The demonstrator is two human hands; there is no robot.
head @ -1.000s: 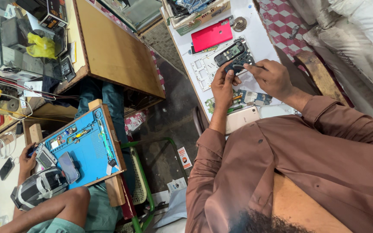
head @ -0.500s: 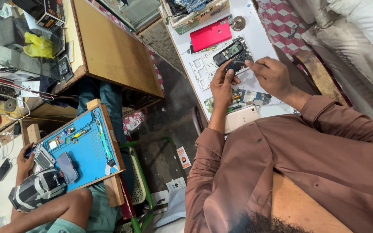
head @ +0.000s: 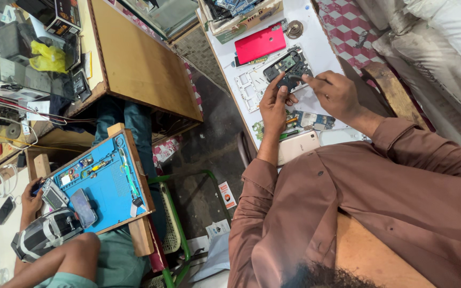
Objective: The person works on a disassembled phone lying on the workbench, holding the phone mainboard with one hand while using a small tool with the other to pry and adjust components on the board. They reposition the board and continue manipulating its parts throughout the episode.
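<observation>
The left hand [head: 274,104] holds an opened phone [head: 288,68] by its near end, fingers curled shut around its edge. The right hand [head: 337,96] comes in from the other side, and its pointing finger touches the phone's dark inside. I cannot tell if this hand pinches a small tool.

The phone sits just above the white table [head: 316,45], near the middle. A red phone cover [head: 260,44] lies just beyond it, toward the far end. A white frame [head: 251,88] lies beside the left hand, close to the table's edge. A green circuit board [head: 310,120] and a pale phone [head: 300,145] lie under the wrists. There is some bare table past the right hand.
</observation>
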